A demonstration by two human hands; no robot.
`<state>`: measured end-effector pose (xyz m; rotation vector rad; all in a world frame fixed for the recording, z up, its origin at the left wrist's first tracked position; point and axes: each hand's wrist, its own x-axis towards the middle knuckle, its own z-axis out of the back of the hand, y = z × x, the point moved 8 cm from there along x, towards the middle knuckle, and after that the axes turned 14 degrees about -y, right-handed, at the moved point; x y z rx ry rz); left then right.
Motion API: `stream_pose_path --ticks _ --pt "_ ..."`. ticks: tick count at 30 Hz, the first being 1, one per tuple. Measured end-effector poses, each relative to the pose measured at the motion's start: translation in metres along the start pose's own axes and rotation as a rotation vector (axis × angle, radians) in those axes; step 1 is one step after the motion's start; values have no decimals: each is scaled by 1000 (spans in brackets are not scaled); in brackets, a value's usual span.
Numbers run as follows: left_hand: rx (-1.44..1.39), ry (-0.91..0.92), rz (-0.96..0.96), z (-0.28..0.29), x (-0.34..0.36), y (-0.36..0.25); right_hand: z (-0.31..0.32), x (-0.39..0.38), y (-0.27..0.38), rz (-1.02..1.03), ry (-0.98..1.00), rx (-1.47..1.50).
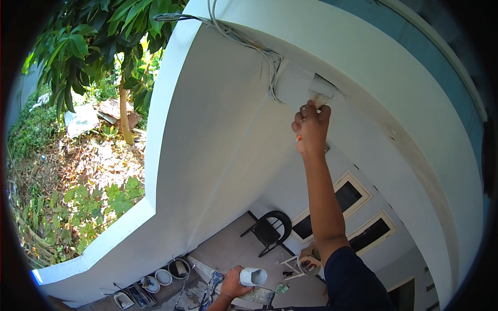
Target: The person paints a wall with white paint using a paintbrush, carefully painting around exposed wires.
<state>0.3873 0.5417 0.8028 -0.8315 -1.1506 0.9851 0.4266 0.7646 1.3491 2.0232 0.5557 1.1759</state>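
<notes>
My right hand (313, 129) is raised high on a straight arm, its fingers closed round a paintbrush (319, 98). The pale bristles touch the white wall (218, 124) just below the overhead beam, beside a dark slot-like edge. An orange end of the handle shows below the fist. Low down, my left hand (233, 282) is wrapped round a white cup-like container (253, 277), tilted so that its opening shows. What it contains cannot be made out.
Loose cables (270, 57) hang along the beam left of the brush. Far below stand a black chair (268, 231), several buckets (163, 277), a paint tray (140, 295) and a small table (293, 264). Green slippers (282, 288) lie on the floor. A low wall (93, 262) borders the garden.
</notes>
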Motion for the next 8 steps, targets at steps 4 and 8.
stream_pose_path --ticks 4,8 --pt "-50 23 -29 -14 -2 21 -23 -56 4 74 214 -149" --pt "0 -14 -31 -2 3 0 -29 -59 5 651 377 -515"
